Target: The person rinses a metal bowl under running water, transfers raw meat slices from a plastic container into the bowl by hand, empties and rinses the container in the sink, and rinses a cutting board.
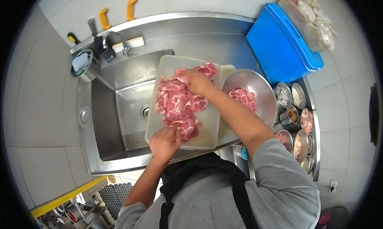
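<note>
Several slices of raw marbled meat [175, 103] lie overlapping in a shallow translucent plastic tray [209, 129]. My left hand [165, 142] is closed at the near left of the tray, its fingers pinching the edge of the nearest slice. Toward the far side, my right hand [196, 82] bends over the meat with its fingertips closed on a slice; the slice partly hides them. Just right of the tray, a wide steel bowl [265, 85] holds more raw meat slices [243, 98], partly covered by my right forearm.
A steel sink [127, 121] with a faucet [124, 49] lies left, partly under the tray. At right stand a blue cooler box [275, 45] and several small steel bowls of food [283, 94]. Knives with yellow handles [131, 9] hang on the back wall.
</note>
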Demonstrator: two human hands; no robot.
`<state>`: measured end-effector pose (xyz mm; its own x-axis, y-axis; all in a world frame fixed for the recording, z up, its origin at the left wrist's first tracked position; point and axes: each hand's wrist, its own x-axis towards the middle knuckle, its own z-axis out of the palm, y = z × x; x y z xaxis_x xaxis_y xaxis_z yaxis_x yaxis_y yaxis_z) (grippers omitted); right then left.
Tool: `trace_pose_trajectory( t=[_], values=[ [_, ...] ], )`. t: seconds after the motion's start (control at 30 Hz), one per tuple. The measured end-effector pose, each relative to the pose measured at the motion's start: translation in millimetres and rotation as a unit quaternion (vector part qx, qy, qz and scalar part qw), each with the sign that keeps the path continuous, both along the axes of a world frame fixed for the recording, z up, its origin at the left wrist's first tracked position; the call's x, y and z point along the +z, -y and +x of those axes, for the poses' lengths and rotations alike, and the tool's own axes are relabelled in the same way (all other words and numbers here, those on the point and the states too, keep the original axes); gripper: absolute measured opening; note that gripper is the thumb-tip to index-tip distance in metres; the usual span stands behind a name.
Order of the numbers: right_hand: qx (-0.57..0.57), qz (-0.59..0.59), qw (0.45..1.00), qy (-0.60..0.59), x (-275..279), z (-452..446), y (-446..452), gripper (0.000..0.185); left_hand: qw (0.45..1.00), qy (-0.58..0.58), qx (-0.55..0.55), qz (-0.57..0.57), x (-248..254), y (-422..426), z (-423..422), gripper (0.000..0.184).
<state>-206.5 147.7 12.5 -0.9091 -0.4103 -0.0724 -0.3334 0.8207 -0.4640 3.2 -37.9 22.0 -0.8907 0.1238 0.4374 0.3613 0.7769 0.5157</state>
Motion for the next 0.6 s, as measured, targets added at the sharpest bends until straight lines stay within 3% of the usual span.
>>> trace_pose_trajectory(
  t=[0.07,0.17,0.23,0.3,0.33,0.4,0.5,0.53,0.6],
  values=[
    [0.000,-0.024,1.000,-0.020,-5.9,5.1,-16.7,0.059,1.000,0.003,0.007,-0.004,-3.7,-0.6,0.3,0.009],
    [0.032,-0.090,0.991,-0.095,35.5,34.4,-26.1,0.054,1.000,0.012,0.007,-0.013,-4.9,-1.0,0.6,0.009],
    [-0.050,-0.088,0.991,-0.084,67.0,47.8,-56.8,0.051,1.000,0.008,0.003,-0.002,-5.0,0.8,1.4,0.010],
    [-0.172,-0.014,0.983,-0.059,88.8,55.5,-102.1,0.048,1.000,0.002,0.002,0.008,-6.3,2.3,1.1,0.011],
    [-0.198,0.033,0.975,-0.092,80.6,53.4,-132.9,0.044,1.000,-0.006,-0.004,0.011,-8.3,2.1,0.5,0.011],
    [-0.212,0.070,0.973,-0.051,89.2,59.6,-175.3,0.042,1.000,-0.019,-0.004,0.008,-8.6,2.0,-0.2,0.012],
    [-0.276,0.027,0.961,0.018,82.2,68.9,-184.4,0.042,1.000,-0.017,-0.003,0.004,-2.6,1.7,-3.4,0.013],
    [-0.268,0.023,0.963,0.018,81.7,73.6,-173.0,0.042,0.999,0.026,-0.010,0.019,3.0,1.4,-3.8,0.017],
    [-0.183,-0.016,0.976,-0.114,79.6,76.8,-138.6,0.041,0.997,0.067,-0.001,0.032,9.3,6.9,-10.4,0.020]
  ],
)
